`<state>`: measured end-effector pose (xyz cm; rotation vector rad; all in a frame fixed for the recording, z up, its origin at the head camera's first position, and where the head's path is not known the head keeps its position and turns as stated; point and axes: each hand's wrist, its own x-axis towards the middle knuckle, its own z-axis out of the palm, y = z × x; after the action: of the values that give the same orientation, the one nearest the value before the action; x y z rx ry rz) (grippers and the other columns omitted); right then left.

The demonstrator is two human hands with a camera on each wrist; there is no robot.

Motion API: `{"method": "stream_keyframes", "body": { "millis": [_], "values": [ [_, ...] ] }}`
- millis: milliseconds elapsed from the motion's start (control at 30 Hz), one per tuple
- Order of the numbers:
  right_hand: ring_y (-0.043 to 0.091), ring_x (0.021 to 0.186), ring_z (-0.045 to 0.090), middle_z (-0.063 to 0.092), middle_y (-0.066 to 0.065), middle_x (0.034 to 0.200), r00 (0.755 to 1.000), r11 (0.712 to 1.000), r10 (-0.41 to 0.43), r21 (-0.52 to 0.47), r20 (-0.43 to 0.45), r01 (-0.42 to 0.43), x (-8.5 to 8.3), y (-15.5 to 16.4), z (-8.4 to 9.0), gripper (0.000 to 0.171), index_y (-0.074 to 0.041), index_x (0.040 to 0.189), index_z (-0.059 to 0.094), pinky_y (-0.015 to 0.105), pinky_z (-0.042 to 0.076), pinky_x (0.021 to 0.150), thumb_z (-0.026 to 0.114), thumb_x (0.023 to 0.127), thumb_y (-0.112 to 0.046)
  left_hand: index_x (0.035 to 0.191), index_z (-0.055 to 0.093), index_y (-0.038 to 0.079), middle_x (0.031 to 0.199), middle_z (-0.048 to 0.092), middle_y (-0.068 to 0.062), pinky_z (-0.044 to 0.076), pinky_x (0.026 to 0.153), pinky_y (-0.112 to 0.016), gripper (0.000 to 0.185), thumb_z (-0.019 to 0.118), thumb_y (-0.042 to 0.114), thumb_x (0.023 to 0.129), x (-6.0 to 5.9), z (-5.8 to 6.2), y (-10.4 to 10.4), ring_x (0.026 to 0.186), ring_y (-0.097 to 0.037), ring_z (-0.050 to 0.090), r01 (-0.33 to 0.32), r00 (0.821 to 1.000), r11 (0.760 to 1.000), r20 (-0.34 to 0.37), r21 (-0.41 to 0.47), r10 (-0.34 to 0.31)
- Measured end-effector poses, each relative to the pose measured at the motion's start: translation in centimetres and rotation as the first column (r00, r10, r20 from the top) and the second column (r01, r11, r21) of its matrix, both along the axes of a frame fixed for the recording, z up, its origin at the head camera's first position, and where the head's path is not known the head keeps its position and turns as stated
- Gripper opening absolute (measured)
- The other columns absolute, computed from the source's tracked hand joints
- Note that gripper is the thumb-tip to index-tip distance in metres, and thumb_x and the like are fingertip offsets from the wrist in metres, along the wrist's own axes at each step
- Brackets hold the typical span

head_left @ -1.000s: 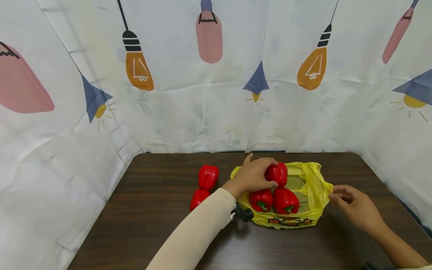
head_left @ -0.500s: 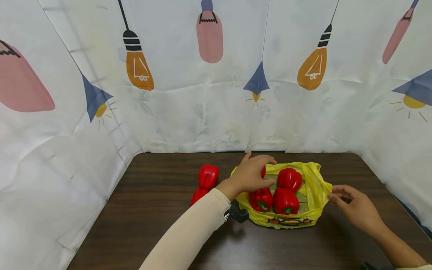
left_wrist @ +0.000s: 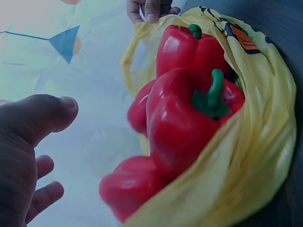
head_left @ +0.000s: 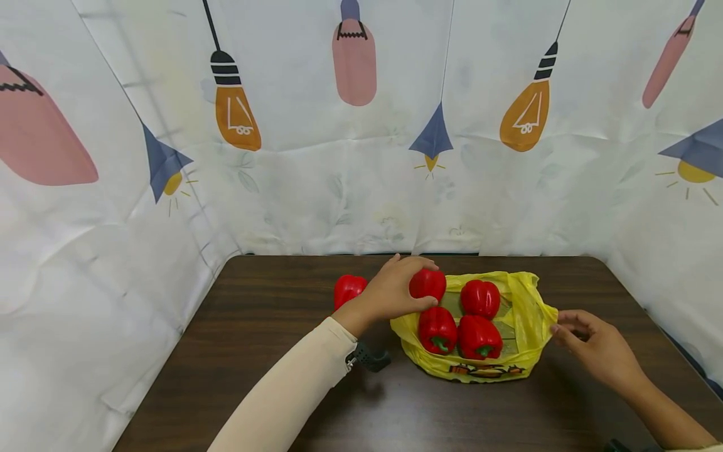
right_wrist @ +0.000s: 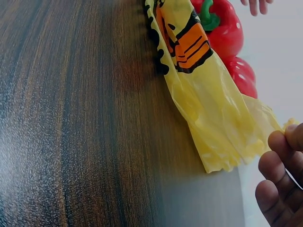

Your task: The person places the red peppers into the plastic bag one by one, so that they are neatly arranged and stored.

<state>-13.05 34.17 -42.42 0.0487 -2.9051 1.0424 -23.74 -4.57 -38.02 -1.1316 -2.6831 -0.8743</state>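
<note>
A yellow plastic bag lies with its mouth spread, and several red bell peppers with green stems sit in it. Two of them, a front-left pepper and a front-right pepper, show their stems. Behind these are a back-right pepper and a back-left pepper. My left hand is beside the back-left pepper, thumb and fingers spread; the left wrist view shows a gap between thumb and peppers. At the bag's right corner, my right hand pinches the plastic edge between thumb and fingertips.
Another red bell pepper rests on the dark wooden table, left of the bag and partly behind my left wrist. A white printed curtain hangs around the table's back and sides.
My left hand let go of a pepper inside the bag, at the back right, and drew away to the left. The right hand stays at the bag's edge.
</note>
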Motion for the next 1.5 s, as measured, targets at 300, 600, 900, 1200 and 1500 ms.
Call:
{"method": "stream_keyframes", "body": {
  "millis": [300, 600, 900, 1200, 1500],
  "values": [
    [0.008, 0.082, 0.07, 0.072, 0.019, 0.111, 1.0, 1.0, -0.002, 0.0, 0.009, 0.002, -0.2, 0.0, -0.2, 0.053, 0.002, 0.133, 0.056, 0.028, 0.056, 0.062, 0.059, 0.104, -0.043, 0.139, 0.059, 0.013, 0.138, 0.06, 0.002, 0.024, 0.121, -0.046, 0.057, 0.079, 0.035, 0.09, 0.6, -0.1, -4.2, 0.134, -0.018, 0.05, -0.019, 0.999, 1.0, 0.046, 0.017, 0.018],
    [0.01, 0.082, 0.071, 0.072, 0.019, 0.111, 1.0, 1.0, -0.003, -0.002, 0.01, 0.003, -0.3, -0.2, -0.2, 0.054, 0.002, 0.133, 0.056, 0.028, 0.056, 0.062, 0.059, 0.104, -0.043, 0.139, 0.06, 0.014, 0.139, 0.059, 0.004, 0.042, 0.11, -0.044, 0.058, 0.08, 0.035, 0.089, 1.3, 0.0, -7.1, 0.132, -0.02, 0.051, -0.019, 0.994, 1.0, 0.105, 0.024, 0.016],
    [0.013, 0.08, 0.072, 0.072, 0.019, 0.108, 1.0, 1.0, -0.001, 0.003, -0.026, 0.001, -0.2, -0.2, -0.2, 0.049, 0.003, 0.131, 0.057, 0.027, 0.056, 0.06, 0.06, 0.105, -0.037, 0.138, 0.06, 0.014, 0.138, 0.06, 0.003, 0.042, 0.111, -0.04, 0.059, 0.084, 0.028, 0.086, 2.0, -0.4, -9.0, 0.132, -0.017, 0.052, -0.025, 0.991, 1.0, 0.133, -0.003, 0.025],
    [0.019, 0.082, 0.073, 0.072, 0.019, 0.109, 1.0, 1.0, 0.01, 0.002, -0.025, -0.01, -0.2, -0.2, -0.2, 0.048, 0.004, 0.132, 0.056, 0.027, 0.056, 0.061, 0.06, 0.105, -0.035, 0.139, 0.059, 0.013, 0.137, 0.059, 0.003, 0.052, 0.1, -0.043, 0.06, 0.085, 0.026, 0.086, 3.5, -1.4, -11.9, 0.125, -0.024, 0.057, -0.032, 0.982, 0.999, 0.189, 0.027, 0.027],
    [0.017, 0.081, 0.072, 0.073, 0.017, 0.106, 0.999, 1.0, 0.011, 0.007, -0.035, -0.011, -0.1, -0.2, -0.3, 0.047, 0.004, 0.131, 0.057, 0.026, 0.056, 0.061, 0.06, 0.105, -0.035, 0.14, 0.057, 0.017, 0.141, 0.056, 0.004, 0.045, 0.107, -0.052, 0.062, 0.084, 0.028, 0.085, 4.7, -2.3, -14.6, 0.132, -0.022, 0.05, -0.081, 0.97, 0.996, 0.233, 0.03, 0.072]
  ]
}}
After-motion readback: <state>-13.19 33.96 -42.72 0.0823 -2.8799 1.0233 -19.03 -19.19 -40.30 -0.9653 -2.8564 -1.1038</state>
